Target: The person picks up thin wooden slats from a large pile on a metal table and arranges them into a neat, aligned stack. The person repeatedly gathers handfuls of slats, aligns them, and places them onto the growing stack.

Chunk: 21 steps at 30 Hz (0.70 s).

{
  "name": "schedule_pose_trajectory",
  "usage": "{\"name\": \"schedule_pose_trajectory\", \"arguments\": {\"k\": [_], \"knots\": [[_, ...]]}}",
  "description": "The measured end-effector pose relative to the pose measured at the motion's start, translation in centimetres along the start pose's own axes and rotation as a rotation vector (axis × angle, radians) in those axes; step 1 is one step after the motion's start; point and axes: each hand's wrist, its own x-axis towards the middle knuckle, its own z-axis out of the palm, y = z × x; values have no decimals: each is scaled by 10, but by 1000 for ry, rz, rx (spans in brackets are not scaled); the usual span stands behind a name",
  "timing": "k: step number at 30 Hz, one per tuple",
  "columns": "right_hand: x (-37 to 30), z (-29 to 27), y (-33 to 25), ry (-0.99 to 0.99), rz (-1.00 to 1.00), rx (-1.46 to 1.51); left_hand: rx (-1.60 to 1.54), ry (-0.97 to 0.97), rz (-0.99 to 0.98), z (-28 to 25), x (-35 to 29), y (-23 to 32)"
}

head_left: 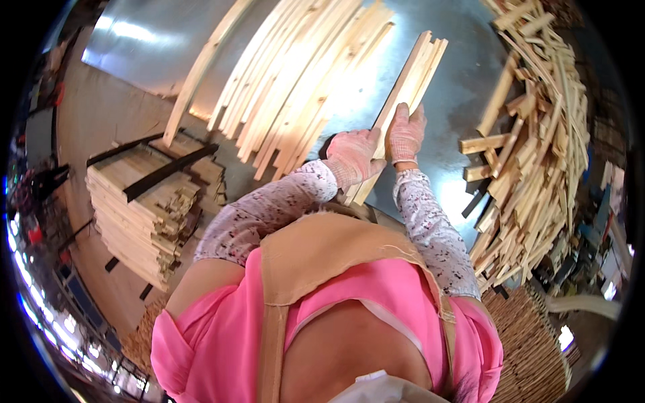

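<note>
Both my hands, in pale pink work gloves, are on a small bundle of long wooden strips point(410, 80) that slants up and away over a shiny metal table point(463, 87). Near its lower end my left hand point(355, 158) is closed around the strips from the left side. Farther up, my right hand point(406, 134) grips them from the right, its fingers wrapped along the edge. To the left of the bundle lies a wide row of loose wooden strips point(295, 80), side by side on the metal. One separate strip point(205, 67) lies apart on the far left.
A stack of boards point(138, 215) with dark bars point(171, 171) across its top stands on the floor at left. Along the right is a large jumbled heap of short wood offcuts point(531, 168). A bundle of thin sticks point(527, 342) sits at the lower right.
</note>
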Motion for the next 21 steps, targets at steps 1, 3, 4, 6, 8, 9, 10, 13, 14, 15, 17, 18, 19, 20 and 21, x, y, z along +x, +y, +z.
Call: {"name": "schedule_pose_trajectory", "arguments": {"k": [1, 3, 4, 6, 8, 9, 10, 13, 14, 15, 17, 18, 19, 20, 21], "knots": [[-8, 2, -21, -116, -5, 43, -22, -15, 103, -15, -16, -13], [-16, 3, -60, -322, -4, 126, 28, 497, 252, -37, -24, -75], [-18, 22, -59, -215, -78, -56, 65, 686, 190, -62, -18, -113], [-17, 39, -61, -225, -133, -144, 66, 828, -139, -143, -5, -166], [-13, 30, -85, -290, -147, -264, 268, 639, -159, -185, 12, -276], [-4, 28, -88, -291, -159, -350, 334, 440, -151, -189, 24, -313], [-1, 30, -87, -300, -175, -433, 206, 458, -132, -186, 27, -313], [10, 51, -78, -200, -215, -502, -111, 507, -82, -173, 45, -296], [10, 59, -69, -209, -208, -383, -163, 541, -99, -166, 45, -302], [5, 65, -57, -228, -194, -269, -215, 574, -116, -160, 47, -307], [-2, 85, -58, -239, 93, 389, -413, 400, -137, -169, 49, -287], [-9, 75, -64, -362, 118, 628, -510, 298, -158, -171, 37, -274], [-15, 69, -64, -378, 185, 639, -596, 215, -175, -177, 26, -267], [-14, 66, -67, -390, 237, 654, -632, 216, -103, -168, 24, -278], [-13, 63, -70, -402, 288, 668, -595, 283, -95, -156, 26, -292]]}}
